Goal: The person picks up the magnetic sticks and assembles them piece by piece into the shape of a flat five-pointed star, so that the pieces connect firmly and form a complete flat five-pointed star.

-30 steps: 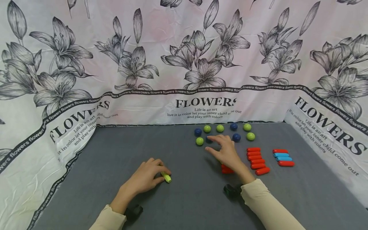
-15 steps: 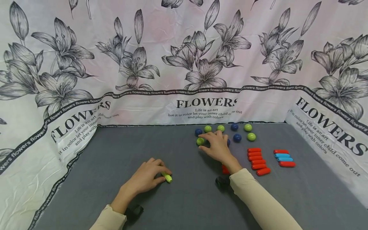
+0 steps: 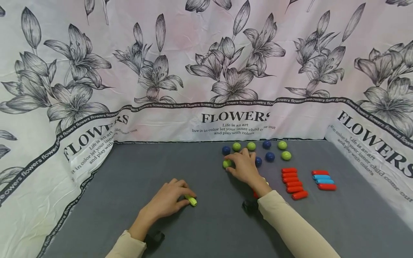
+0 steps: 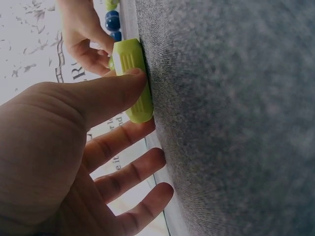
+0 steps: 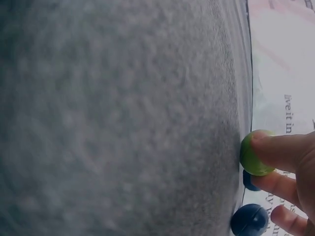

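Observation:
My left hand (image 3: pixel 169 199) pinches a yellow-green grooved stick (image 4: pixel 129 54) low over the grey table, thumb on its near face; the other fingers are spread in the left wrist view. Farther back, my right hand (image 3: pixel 245 168) has thumb and finger on a small green ball (image 5: pixel 256 160), at the front left of a group of balls. Blue balls lie close by: one dark blue ball (image 5: pixel 250 220) is near its fingertips in the right wrist view, and another blue ball (image 3: pixel 258 162) sits right of the hand in the head view.
More green balls (image 3: pixel 251 146) and blue balls (image 3: pixel 270 157) lie at the back. To the right are a column of red sticks (image 3: pixel 294 184) and a short stack with blue sticks (image 3: pixel 324 181). A red piece (image 3: pixel 255 195) is mostly hidden under the right wrist. A flowered cloth (image 3: pixel 155 123) backs the table.
My right hand has moved left from above a blue ball to the green ball and closed its fingers on it. The left hand has stayed in place with the stick; the head view has shifted slightly.

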A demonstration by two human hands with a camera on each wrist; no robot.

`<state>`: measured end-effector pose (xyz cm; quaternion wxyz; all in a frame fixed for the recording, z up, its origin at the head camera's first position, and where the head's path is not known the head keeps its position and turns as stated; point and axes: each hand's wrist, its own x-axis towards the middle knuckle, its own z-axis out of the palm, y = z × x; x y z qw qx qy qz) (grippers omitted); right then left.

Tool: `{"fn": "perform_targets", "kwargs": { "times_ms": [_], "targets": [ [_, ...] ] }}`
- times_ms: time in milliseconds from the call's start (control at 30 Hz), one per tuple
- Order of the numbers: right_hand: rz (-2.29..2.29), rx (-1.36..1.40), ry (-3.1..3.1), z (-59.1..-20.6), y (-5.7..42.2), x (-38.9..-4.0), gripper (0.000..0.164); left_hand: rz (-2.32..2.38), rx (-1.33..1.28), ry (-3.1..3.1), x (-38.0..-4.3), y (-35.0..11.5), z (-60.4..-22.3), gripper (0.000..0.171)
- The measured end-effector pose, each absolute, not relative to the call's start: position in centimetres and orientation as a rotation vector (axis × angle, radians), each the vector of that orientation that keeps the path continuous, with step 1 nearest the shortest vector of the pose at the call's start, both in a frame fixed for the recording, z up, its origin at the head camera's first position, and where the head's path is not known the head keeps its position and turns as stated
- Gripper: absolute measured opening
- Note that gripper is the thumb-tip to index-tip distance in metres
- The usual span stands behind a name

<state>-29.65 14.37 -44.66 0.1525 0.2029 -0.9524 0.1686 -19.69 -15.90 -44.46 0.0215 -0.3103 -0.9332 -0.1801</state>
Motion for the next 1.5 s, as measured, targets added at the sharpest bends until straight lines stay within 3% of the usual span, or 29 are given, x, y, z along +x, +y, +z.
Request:
{"fn": "perform_targets", "kwargs": {
  "times_ms": [400, 867, 1500],
  "targets": [
    [0.655, 0.717, -2.709, -44.0, 13.9, -27.7, 0.037, -0.552, -0.944, -2.900, -19.7, -15.8, -44.7, 0.024],
    [1.295, 1.228, -2.801, -45.0, 12.7, -22.1, 0.031, -0.611, -1.016, -2.805, -20.2, -15.4, -45.1, 0.024],
    [1.365, 1.105, -2.775, -45.9, 9.5, -18.7, 0.029, -0.721, -1.063, -2.843, -19.7, -14.3, -45.1, 0.023]
  ]
}}
